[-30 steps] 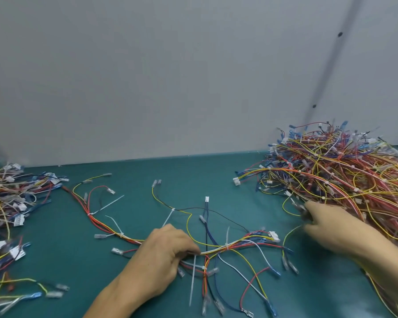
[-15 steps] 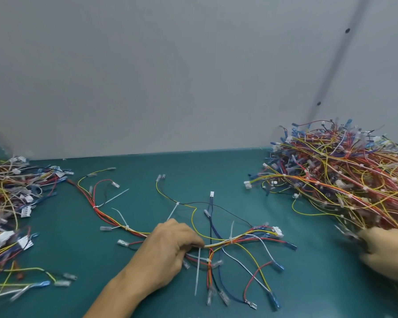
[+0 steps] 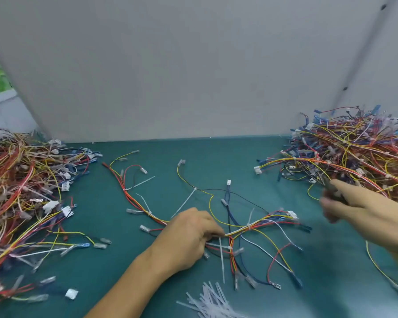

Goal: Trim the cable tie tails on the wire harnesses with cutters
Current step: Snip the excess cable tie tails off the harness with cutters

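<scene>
- White plastic cable tie tail (image 3: 222, 260) lies on the teal desk (image 3: 124, 260), its long axis running toward me from my left hand (image 3: 189, 237), which pinches the multicoloured wire harness (image 3: 257, 226).
- My right hand (image 3: 359, 210), curled round blurred dark cutters (image 3: 332, 191), hovers well apart to the upper right.

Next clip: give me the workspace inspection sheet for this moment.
Surface: teal mat, flat, no damage seen.
Job's things: harness spread mid-table, its long tie tail untrimmed; cutters blurred, in the right hand.
Clutter: heap of cut tails at the near edge.
Grippers: left hand pinches the harness; right hand grips the cutters beside the right pile.
Cables: left pile and right pile of harnesses.
Surroundings: grey panel behind the table.
</scene>
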A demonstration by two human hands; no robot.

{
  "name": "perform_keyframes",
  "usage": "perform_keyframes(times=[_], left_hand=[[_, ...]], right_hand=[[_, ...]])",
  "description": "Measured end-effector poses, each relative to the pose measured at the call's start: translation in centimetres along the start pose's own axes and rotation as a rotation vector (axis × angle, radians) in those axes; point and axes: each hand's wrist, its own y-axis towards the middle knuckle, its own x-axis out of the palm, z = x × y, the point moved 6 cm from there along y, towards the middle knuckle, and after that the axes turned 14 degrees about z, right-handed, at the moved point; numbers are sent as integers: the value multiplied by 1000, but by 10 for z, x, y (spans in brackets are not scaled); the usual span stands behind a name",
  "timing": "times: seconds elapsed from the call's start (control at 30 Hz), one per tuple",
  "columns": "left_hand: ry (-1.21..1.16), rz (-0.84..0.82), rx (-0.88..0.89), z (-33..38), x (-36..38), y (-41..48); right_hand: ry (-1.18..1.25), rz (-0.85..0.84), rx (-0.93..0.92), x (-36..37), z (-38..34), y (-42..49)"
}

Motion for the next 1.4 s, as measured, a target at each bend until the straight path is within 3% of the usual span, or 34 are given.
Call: perform_keyframes(times=[0.13, 0.2, 0.33, 0.47, 0.57, 0.67, 0.8, 0.9, 1.17, 1.4], left_hand=[[2, -24, -1, 5, -1, -7], [9, 16, -21, 7, -6, -7], [-53, 189, -38, 18, -20, -1], [-110, 219, -5, 34, -19, 13], [-156, 180, 0, 40, -8, 22], [-143, 156, -51, 38, 6, 30], [-193, 141, -161, 30, 22, 33], [-308, 162, -274, 19, 27, 32], [-422, 185, -432, 3, 40, 39], [-527, 176, -416, 2, 43, 41]], right_hand=[[377, 78, 214, 15, -42, 19], [439, 158, 293, 21, -36, 18], [284, 304, 355, 35, -19, 17], [451, 133, 459, 51, -16, 11], [444, -53, 474, 61, -22, 2], [303, -115, 375, 58, -25, 1], [85, -13, 0, 36, -42, 5], [-66, 50, -170, 25, -52, 2], [-384, -55, -227, 30, -44, -4], [-561, -144, -260, 45, -41, -11]])
